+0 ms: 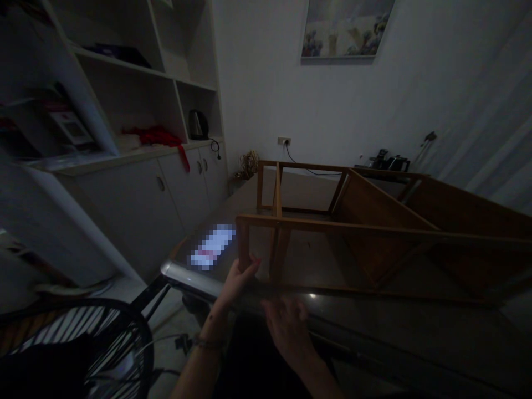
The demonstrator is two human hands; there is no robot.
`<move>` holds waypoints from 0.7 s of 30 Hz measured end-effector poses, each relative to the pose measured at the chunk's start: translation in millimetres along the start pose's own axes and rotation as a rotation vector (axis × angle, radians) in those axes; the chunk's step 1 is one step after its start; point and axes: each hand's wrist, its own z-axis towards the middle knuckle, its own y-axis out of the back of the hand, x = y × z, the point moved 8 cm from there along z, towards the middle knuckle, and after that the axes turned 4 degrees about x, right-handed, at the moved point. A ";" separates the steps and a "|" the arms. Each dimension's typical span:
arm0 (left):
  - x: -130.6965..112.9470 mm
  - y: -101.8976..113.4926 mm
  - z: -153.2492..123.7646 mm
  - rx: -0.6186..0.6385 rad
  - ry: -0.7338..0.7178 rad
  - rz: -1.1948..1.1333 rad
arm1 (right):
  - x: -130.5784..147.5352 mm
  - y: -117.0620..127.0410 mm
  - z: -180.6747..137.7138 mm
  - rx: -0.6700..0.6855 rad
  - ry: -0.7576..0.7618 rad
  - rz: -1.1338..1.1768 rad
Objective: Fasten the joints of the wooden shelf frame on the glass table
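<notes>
A brown wooden shelf rack (357,223) lies on its side on the dark table (233,210), its slatted or panel shelves standing upright toward the right. My left hand (241,275) is closed around the short end piece at the rack's near left corner, thumb along the wood. Lower and to the right, my right hand (288,324) rests at the table's front edge beside the rack's lower rail. Its fingers are bent and slightly apart, with nothing visible in them; the dim light blurs their tips.
A lit, pixelated phone-like screen (213,246) lies left of the rack. A black wire-backed chair (137,332) stands at lower left. White cabinets (183,177) hold a kettle (198,124) and red cloth (155,136). A cord runs from the wall socket (284,141) behind the rack.
</notes>
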 end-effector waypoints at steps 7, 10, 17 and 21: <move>-2.7 -0.2 -0.5 -0.013 -0.019 0.032 | -9.9 -0.4 -4.1 -0.039 0.122 -0.005; -4.8 -2.0 -1.6 0.008 -0.029 0.051 | -13.2 0.6 -2.0 -0.036 0.124 0.009; -4.3 -1.0 -1.2 0.020 -0.039 0.059 | -18.4 3.2 2.3 -0.046 0.081 0.074; -2.8 -0.1 0.8 0.018 -0.036 0.061 | -19.8 0.9 1.2 -0.050 0.083 0.092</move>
